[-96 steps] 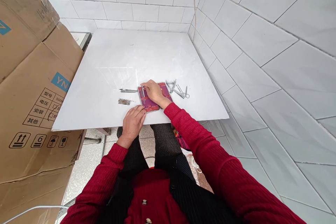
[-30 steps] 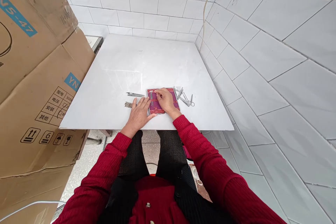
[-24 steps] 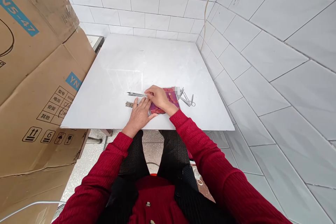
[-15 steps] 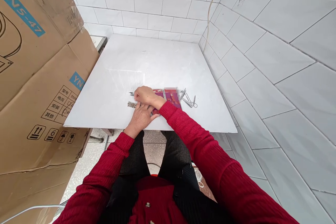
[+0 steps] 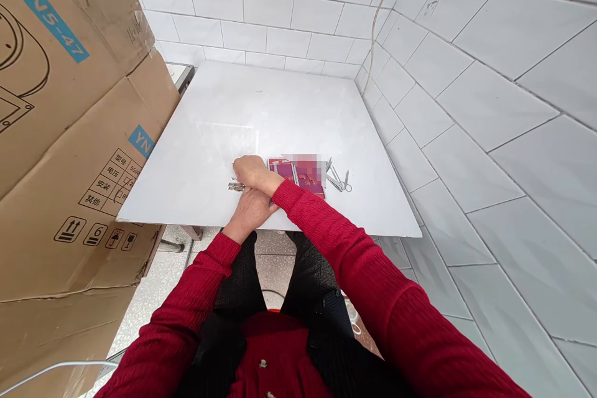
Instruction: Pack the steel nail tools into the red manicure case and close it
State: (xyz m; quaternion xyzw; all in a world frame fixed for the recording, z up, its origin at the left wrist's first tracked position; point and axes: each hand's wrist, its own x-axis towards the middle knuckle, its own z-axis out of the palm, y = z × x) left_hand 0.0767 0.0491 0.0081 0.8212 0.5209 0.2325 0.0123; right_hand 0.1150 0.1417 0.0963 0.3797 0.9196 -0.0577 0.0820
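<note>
My right hand (image 5: 250,171) reaches across to the left, its wrist over my left hand. Its fingers are curled downward at the table and hide whatever they hold. My left hand (image 5: 252,211) lies low near the table's front edge, thumb stretched out, the other fingers mostly covered by my right wrist. Small shiny metal tools (image 5: 236,186), perhaps nail clippers, lie just left of the hands. To the right, an open manicure case (image 5: 284,170) with a purple-red lining lies partly beneath my right forearm. Small scissors (image 5: 346,183) and other slim metal tools (image 5: 333,175) lie beyond the case.
The white tabletop (image 5: 289,106) runs back to a tiled wall (image 5: 317,18), with another tiled wall (image 5: 504,155) close on the right. A large cardboard box (image 5: 93,137) stands along the left side. A thin cable (image 5: 373,31) hangs in the corner.
My right hand has shifted slightly left and lower, so it now covers my left hand's fingers, which lay spread before. More of the case shows, and fewer of the metal tools at left.
</note>
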